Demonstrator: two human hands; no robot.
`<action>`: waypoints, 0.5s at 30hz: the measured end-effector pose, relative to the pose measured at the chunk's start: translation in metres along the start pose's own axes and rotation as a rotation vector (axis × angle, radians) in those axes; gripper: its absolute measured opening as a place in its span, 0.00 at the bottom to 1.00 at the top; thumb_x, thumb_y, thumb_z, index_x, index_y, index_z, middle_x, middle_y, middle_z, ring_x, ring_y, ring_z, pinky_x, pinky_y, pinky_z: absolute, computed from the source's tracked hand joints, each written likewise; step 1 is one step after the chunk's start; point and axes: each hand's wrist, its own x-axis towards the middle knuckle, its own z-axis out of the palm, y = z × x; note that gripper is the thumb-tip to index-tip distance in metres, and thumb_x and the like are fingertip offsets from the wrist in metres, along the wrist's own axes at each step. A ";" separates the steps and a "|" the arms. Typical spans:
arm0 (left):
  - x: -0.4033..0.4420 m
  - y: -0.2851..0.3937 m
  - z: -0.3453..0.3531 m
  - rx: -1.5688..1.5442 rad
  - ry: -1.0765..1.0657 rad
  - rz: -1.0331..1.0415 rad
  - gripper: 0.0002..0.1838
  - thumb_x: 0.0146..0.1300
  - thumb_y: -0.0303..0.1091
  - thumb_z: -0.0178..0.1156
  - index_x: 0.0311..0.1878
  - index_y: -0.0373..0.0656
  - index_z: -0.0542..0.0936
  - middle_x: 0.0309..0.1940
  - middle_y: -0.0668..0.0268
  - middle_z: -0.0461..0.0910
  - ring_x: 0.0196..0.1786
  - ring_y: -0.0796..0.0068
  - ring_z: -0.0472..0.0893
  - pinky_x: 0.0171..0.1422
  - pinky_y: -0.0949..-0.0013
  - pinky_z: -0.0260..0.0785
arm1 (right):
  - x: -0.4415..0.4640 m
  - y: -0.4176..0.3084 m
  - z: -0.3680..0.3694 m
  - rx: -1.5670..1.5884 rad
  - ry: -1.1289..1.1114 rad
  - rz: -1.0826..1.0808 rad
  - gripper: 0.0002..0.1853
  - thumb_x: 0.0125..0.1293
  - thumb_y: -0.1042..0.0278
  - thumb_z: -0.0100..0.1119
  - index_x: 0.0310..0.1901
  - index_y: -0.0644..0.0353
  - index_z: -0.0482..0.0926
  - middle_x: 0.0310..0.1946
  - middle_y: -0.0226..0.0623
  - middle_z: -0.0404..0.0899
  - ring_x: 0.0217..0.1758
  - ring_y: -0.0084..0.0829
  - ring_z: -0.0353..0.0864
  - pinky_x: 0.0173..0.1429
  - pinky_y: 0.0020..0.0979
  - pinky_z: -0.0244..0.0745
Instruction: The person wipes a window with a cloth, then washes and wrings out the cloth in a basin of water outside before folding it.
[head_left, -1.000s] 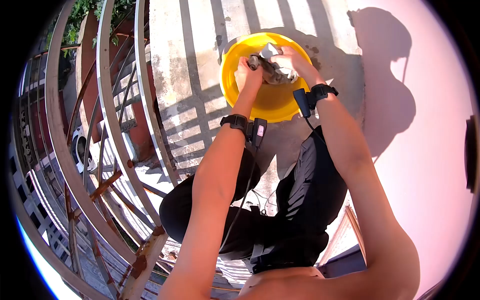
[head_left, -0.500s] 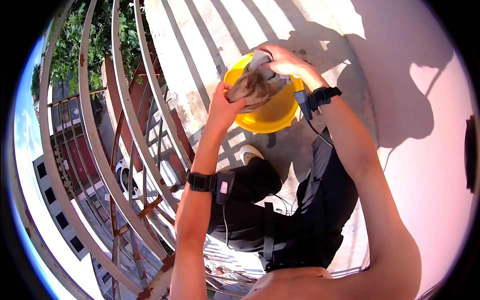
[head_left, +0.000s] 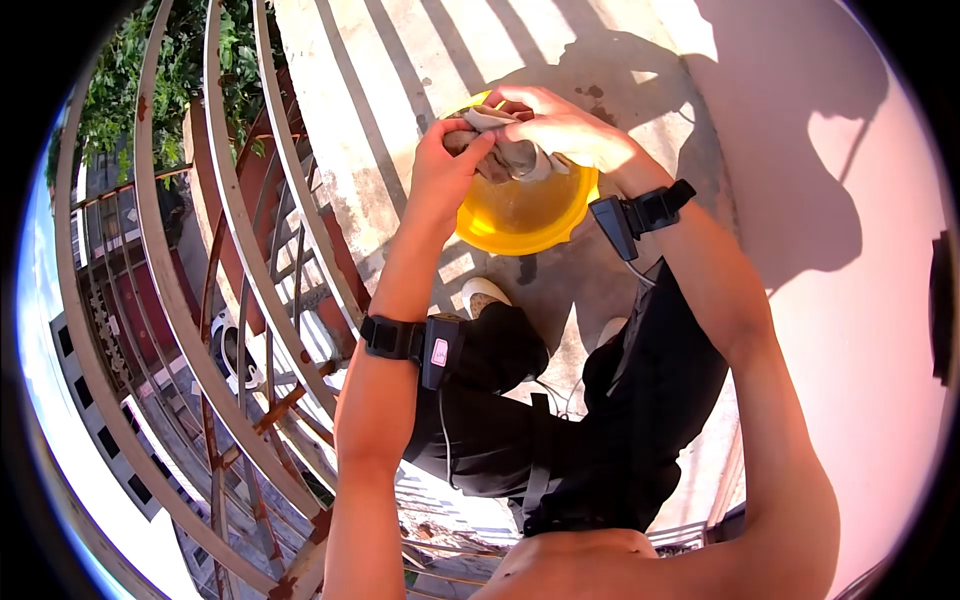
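Note:
A crumpled grey-brown wet cloth (head_left: 522, 160) is gathered between my two hands, above a yellow basin (head_left: 520, 240). My left hand (head_left: 450, 160) grips the cloth's left side, thumb pressed against the fingers. On its right and upper side, my right hand (head_left: 550, 125) has its fingers closed around the fabric. Brownish water (head_left: 525, 205) shows in the lower half of the basin. The cloth and hands hide the basin's upper part. Black straps with small devices sit on both forearms.
Rusty metal railing bars (head_left: 230, 180) curve along the left, with green leaves (head_left: 150, 90) beyond. At the right rises a pale wall (head_left: 820, 330). The basin stands on a concrete floor (head_left: 350, 130) striped with shadows. A light shoe (head_left: 485, 293) is just below the basin.
My hands have come closer together, and the cloth that was stretched between them is now bunched up. The left hand has moved up and slightly left.

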 end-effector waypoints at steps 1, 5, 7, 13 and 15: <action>-0.001 0.003 0.004 -0.053 0.050 -0.006 0.27 0.59 0.39 0.74 0.54 0.34 0.74 0.45 0.60 0.80 0.45 0.74 0.80 0.51 0.72 0.73 | 0.000 0.002 0.005 0.052 0.000 -0.010 0.17 0.67 0.65 0.60 0.56 0.60 0.78 0.49 0.39 0.78 0.53 0.30 0.74 0.56 0.31 0.70; -0.005 0.015 -0.004 -0.065 0.190 -0.079 0.38 0.52 0.48 0.80 0.54 0.36 0.69 0.44 0.60 0.78 0.47 0.72 0.80 0.50 0.70 0.75 | -0.004 -0.022 0.012 0.313 -0.098 0.106 0.15 0.73 0.60 0.54 0.53 0.58 0.80 0.47 0.36 0.79 0.54 0.28 0.75 0.62 0.31 0.68; -0.001 0.013 -0.010 -0.089 0.220 -0.076 0.34 0.55 0.45 0.78 0.53 0.38 0.67 0.42 0.61 0.77 0.45 0.71 0.81 0.48 0.68 0.77 | -0.002 -0.013 0.019 0.379 -0.093 0.082 0.17 0.76 0.56 0.48 0.50 0.57 0.82 0.48 0.35 0.81 0.57 0.27 0.76 0.67 0.31 0.66; 0.006 0.009 -0.027 -0.269 0.276 -0.044 0.12 0.58 0.24 0.64 0.44 0.38 0.73 0.37 0.61 0.79 0.38 0.71 0.82 0.41 0.67 0.77 | 0.005 -0.007 0.017 0.322 -0.192 -0.006 0.22 0.76 0.57 0.53 0.66 0.53 0.68 0.60 0.38 0.77 0.62 0.29 0.75 0.70 0.31 0.64; 0.008 0.010 -0.027 -0.272 0.294 -0.032 0.09 0.57 0.22 0.61 0.41 0.38 0.74 0.36 0.61 0.79 0.38 0.73 0.81 0.41 0.68 0.76 | 0.008 -0.004 0.014 0.042 -0.028 -0.106 0.26 0.72 0.52 0.60 0.66 0.52 0.68 0.64 0.40 0.73 0.64 0.31 0.74 0.71 0.34 0.64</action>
